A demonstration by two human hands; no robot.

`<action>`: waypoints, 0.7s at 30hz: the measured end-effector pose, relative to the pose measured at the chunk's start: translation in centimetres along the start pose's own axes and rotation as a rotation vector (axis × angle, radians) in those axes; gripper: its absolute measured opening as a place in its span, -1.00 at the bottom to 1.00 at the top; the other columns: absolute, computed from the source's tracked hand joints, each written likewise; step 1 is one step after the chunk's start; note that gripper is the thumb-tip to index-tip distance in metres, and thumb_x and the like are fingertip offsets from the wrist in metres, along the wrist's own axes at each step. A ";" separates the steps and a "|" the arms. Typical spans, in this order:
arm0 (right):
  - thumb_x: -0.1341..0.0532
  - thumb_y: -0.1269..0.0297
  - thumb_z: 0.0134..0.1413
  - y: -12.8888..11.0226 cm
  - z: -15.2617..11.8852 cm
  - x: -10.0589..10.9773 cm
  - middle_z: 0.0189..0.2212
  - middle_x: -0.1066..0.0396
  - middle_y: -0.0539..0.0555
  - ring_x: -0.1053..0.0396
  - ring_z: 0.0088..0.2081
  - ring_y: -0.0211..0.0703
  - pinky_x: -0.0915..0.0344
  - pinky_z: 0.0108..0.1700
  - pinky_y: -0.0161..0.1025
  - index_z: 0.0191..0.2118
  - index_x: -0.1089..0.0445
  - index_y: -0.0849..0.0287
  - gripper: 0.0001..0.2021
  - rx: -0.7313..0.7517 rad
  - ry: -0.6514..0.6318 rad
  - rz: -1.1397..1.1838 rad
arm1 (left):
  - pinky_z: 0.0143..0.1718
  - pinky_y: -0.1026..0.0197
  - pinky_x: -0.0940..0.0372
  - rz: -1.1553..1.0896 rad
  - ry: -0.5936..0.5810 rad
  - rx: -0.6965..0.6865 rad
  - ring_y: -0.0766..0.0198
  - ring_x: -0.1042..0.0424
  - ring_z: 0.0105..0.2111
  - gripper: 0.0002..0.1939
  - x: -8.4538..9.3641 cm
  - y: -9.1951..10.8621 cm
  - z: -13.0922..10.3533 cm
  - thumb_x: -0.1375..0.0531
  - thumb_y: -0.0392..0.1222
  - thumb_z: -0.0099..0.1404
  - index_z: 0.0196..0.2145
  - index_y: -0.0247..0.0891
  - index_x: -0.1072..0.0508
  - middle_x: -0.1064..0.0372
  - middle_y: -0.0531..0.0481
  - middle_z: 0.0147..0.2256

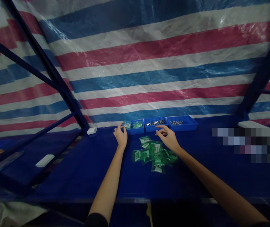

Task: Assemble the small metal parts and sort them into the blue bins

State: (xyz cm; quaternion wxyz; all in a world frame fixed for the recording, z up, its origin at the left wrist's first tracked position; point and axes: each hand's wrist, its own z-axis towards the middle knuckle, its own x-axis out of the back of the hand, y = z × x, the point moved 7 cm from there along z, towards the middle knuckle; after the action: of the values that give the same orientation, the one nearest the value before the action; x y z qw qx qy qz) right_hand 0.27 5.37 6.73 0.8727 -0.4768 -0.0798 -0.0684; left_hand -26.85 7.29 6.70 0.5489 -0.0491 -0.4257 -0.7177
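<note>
Spread in a loose, overlapping heap though they are, the small green packets (157, 153) lie flat on the blue table (78, 176), and pale pieces show through their clear film. Just behind them, three shallow blue trays stand side by side in a row. The left tray (137, 130) bears more packets of the same sort, the middle tray (155, 128) has small shiny metal parts in it, and the right tray (187, 126) has similar small parts gathered towards its left side.

The person's left hand (121, 136) is at the left end of the left tray, its fingertips by a packet there; whether they grip it cannot be told. The right hand (169, 138) hovers over the back right of the heap, its thumb and forefinger apart near the front rim of the middle tray. The two hands are well apart from each other.

Farther out, a small white box (92, 130) sits on the table, left of the trays. Beyond the frame bar at the left, a white oblong object (45, 160) rests on another blue surface. At the far right lies a long pale object (260, 129), partly hidden by pixelation. Blue metal bars (51, 74) slant up at both sides, and a red, white and blue striped sheet (149, 56) hangs behind.
</note>
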 end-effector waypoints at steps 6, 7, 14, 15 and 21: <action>-0.12 0.18 0.04 0.0 -0.3 -0.5 -0.55 -0.44 0.02 -0.45 -0.39 -0.13 -0.30 -0.32 -0.24 -0.23 -0.37 0.16 -0.78 0.000 -0.041 -0.035 | -0.14 0.04 -0.12 0.135 -0.072 -0.080 0.07 -0.26 -0.20 -0.67 -0.5 0.6 -0.4 0.06 -0.21 0.28 -0.16 -0.17 -0.46 -0.45 -0.11 -0.29; -0.12 0.19 0.03 0.1 -0.3 -0.6 -0.55 -0.44 0.02 -0.45 -0.39 -0.13 -0.30 -0.32 -0.24 -0.24 -0.38 0.16 -0.79 -0.002 -0.047 -0.040 | -0.15 0.04 -0.12 0.145 -0.070 -0.092 0.07 -0.25 -0.20 -0.67 -0.5 0.7 -0.4 0.07 -0.21 0.28 -0.16 -0.18 -0.47 -0.45 -0.12 -0.29; -0.12 0.20 0.03 0.7 -0.2 -0.7 -0.54 -0.46 0.03 -0.45 -0.40 -0.13 -0.29 -0.33 -0.23 -0.26 -0.39 0.15 -0.79 -0.006 -0.059 -0.074 | -0.13 0.00 -0.13 0.069 -0.022 0.009 0.05 -0.24 -0.18 -0.64 -0.6 -0.2 -0.2 0.05 -0.22 0.26 -0.09 -0.20 -0.45 -0.45 -0.13 -0.24; -0.12 0.20 0.03 0.8 -0.2 -0.7 -0.54 -0.46 0.03 -0.45 -0.39 -0.13 -0.29 -0.33 -0.23 -0.26 -0.39 0.16 -0.79 -0.007 -0.061 -0.076 | -0.13 -0.01 -0.13 0.067 -0.020 0.025 0.05 -0.25 -0.18 -0.64 -0.7 -0.3 -0.2 0.04 -0.21 0.25 -0.09 -0.20 -0.45 -0.46 -0.13 -0.24; -0.12 0.23 0.01 1.3 -0.2 -1.0 -0.49 -0.47 0.04 -0.44 -0.38 -0.15 -0.29 -0.34 -0.24 -0.26 -0.41 0.15 -0.80 -0.016 -0.090 -0.105 | -0.10 -0.06 -0.11 0.142 -0.079 -0.037 0.02 -0.21 -0.16 -0.63 -1.0 0.4 -0.5 0.03 -0.11 0.27 -0.07 -0.20 -0.43 -0.44 -0.11 -0.16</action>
State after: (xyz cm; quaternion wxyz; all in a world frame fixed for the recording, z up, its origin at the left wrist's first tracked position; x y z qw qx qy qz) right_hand -0.41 5.90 5.37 0.8596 -0.4816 -0.1434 -0.0932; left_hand -25.98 7.66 6.07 0.5802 -0.1174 -0.4291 -0.6823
